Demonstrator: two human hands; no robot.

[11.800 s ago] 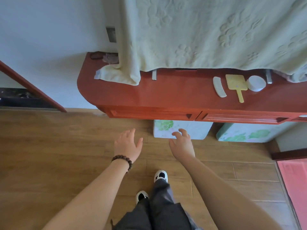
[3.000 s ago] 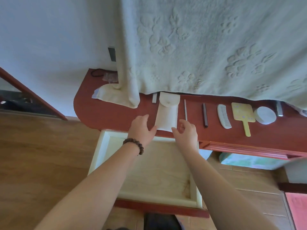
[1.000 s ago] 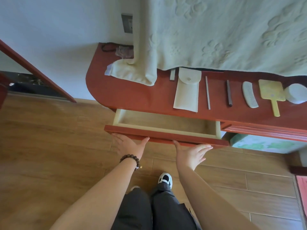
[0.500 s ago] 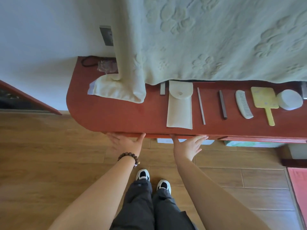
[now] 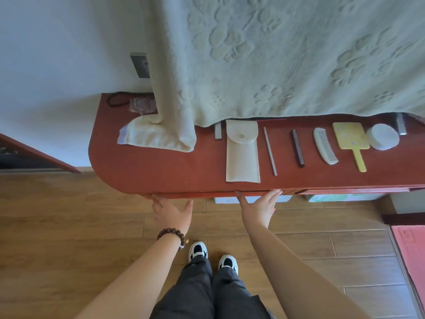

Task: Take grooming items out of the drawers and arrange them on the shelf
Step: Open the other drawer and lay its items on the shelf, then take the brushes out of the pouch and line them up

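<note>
On the red wooden shelf lies a row of grooming items: a cream pouch, a thin grey stick, a dark bar, a white comb, a yellow hand mirror and a round white case. The drawer front under the shelf edge sits flush with it. My left hand and my right hand rest flat against that drawer front, fingers spread, holding nothing.
A pale embossed towel hangs over the shelf's back, its folded end on the left. A black cord and plastic wrapper lie in the back-left corner. Boxes stand under the shelf; a red mat lies at right.
The left drawer, partly out a second ago, has been pushed in flush by both hands. The pouch and the other items stay in place on the shelf.
</note>
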